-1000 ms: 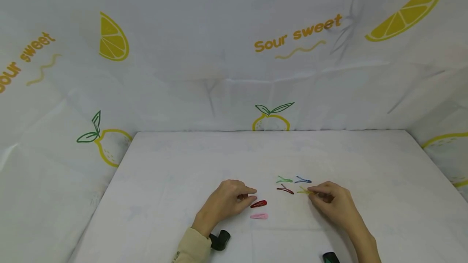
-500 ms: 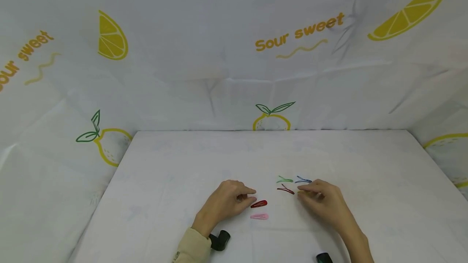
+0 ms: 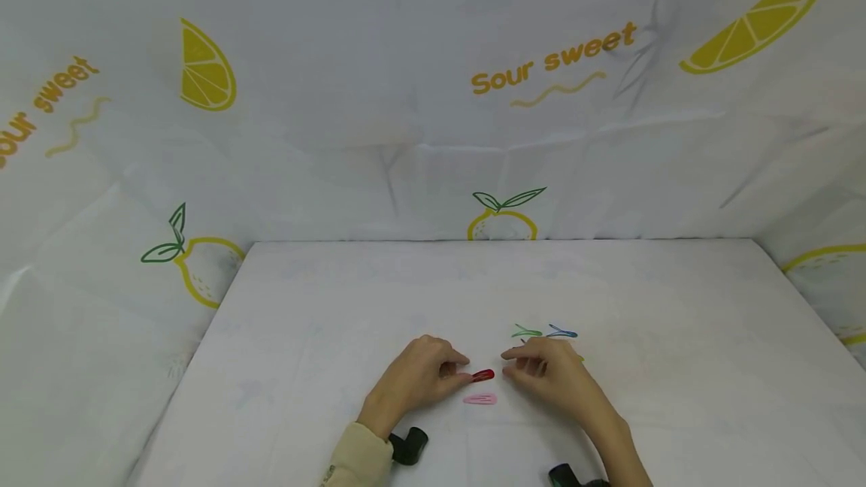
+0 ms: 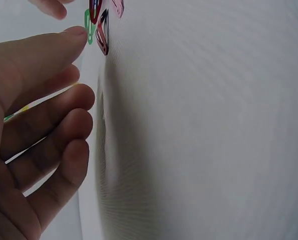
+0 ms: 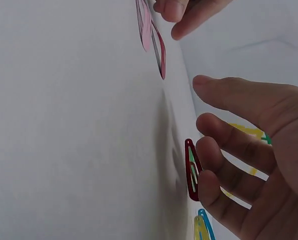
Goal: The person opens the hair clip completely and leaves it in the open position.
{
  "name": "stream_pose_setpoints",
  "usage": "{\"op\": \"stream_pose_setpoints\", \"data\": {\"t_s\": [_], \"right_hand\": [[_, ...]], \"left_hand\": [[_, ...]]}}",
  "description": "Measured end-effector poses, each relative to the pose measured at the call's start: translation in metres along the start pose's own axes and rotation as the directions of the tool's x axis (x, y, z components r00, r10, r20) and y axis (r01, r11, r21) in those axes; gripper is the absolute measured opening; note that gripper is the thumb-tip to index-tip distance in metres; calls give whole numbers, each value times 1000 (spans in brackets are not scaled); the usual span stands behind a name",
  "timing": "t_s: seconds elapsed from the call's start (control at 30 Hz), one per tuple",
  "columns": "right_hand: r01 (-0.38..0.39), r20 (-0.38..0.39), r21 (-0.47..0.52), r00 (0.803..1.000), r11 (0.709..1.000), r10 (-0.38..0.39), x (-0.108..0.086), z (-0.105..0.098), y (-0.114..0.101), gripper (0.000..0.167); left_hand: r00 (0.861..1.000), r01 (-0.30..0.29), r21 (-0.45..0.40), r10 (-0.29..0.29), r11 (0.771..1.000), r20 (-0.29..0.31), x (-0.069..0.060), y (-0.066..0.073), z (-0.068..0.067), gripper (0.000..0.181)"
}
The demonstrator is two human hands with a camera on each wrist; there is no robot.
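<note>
My left hand hovers low over the table, its thumb tip at the left end of a red snap hair clip. Whether it touches the clip is hard to tell. Just to the right is my right hand, fingers bent loosely with nothing between them. A pink snap hair clip lies nearer the front. Behind the right hand lie a green hair clip and a blue one, the blue hair clip, both sprung apart. A dark red hair clip and a yellow hair clip are mostly hidden by that hand in the head view.
The white-covered table meets a pale lemon-print cloth at the back and sides. Black wrist-worn devices, such as the black device by the left sleeve, sit close to the tabletop.
My right hand has let go of the yellow hair clip and moved left towards the red one. The left hand has shifted slightly, its thumb now over the red clip's left end.
</note>
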State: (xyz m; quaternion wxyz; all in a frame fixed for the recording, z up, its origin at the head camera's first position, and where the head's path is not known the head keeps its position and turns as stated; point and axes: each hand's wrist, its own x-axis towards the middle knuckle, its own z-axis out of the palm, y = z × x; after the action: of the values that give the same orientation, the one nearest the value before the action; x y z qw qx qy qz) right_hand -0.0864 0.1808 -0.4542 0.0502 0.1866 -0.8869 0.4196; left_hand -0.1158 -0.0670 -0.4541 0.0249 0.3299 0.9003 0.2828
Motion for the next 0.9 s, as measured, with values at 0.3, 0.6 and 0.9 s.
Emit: {"op": "stream_pose_setpoints", "data": {"t_s": [0.3,0.6,0.9], "right_hand": [[-25,142,9,990,1000,24,9,13,-7,13],[-26,190,-6,981,1000,27,12,16,-9,14],[-39,225,-16,974,999,42,14,17,-10,13]], "left_hand": [[998,5,44,-8,999,68,2,2,2,18],[997,2,68,-7,998,74,3,5,4,15],[997,-9,76,3,997,76,4,5,6,15]]}}
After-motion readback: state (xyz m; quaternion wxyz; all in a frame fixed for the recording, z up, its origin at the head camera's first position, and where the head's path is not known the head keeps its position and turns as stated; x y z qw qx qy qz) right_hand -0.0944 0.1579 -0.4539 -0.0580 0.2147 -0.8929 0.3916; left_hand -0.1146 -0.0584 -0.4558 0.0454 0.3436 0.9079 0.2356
